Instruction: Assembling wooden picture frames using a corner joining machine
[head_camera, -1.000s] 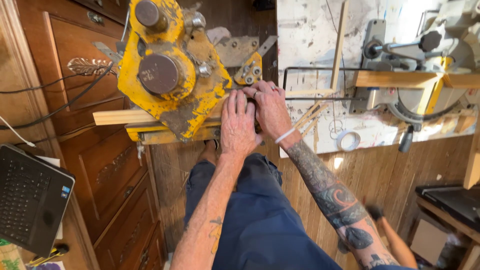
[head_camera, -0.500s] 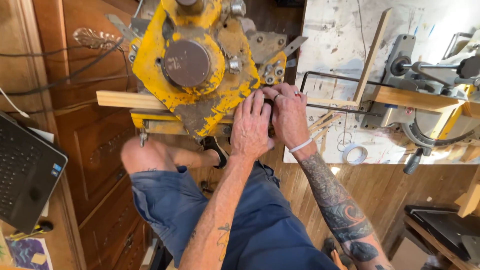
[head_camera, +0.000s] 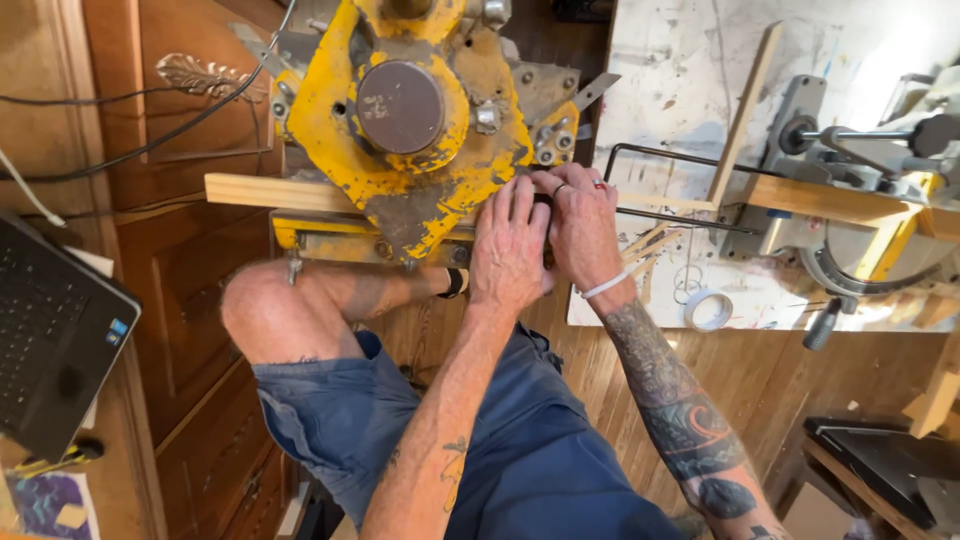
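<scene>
Left hand (head_camera: 510, 250): laid flat, fingers together, pressing on the lower right edge of the worn yellow-painted metal machine head (head_camera: 410, 120); holds nothing visible.
Right hand (head_camera: 582, 225): touching the left hand, fingertips curled at the machine's grey bolted bracket (head_camera: 553, 140) — whether it pinches anything I cannot tell.
Machine: on a pale wooden plank (head_camera: 270, 192), above the raised bare knee (head_camera: 262, 312).
Right of hands: thin wooden sticks (head_camera: 648, 245), white tape roll (head_camera: 708, 310), paint-stained white board (head_camera: 690, 90) — grey mitre saw (head_camera: 850, 200) beyond.
Left: black laptop (head_camera: 55, 335), brown wooden cabinet (head_camera: 150, 300).
</scene>
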